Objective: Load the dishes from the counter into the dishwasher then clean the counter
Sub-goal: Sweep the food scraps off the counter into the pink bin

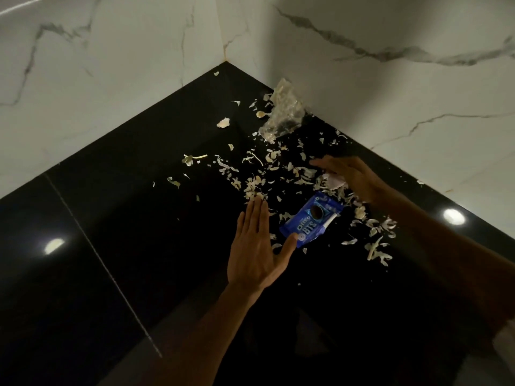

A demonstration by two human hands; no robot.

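Observation:
A glossy black counter (139,232) fills a corner between marble walls. Pale peel scraps (252,185) lie scattered across it. A blue Oreo wrapper (310,220) lies among them. My left hand (256,246) is flat with straight fingers, its edge on the counter just left of the wrapper, thumb touching the wrapper's corner. My right hand (348,176) is blurred, fingers stretched out, over the scraps to the right of the wrapper. A crumpled clear plastic bag (282,115) leans by the right wall.
Marble walls (390,79) close the counter at the back left and back right. A seam (111,274) runs across the counter on the left. Ceiling lights reflect in the black surface. No dishes are in view.

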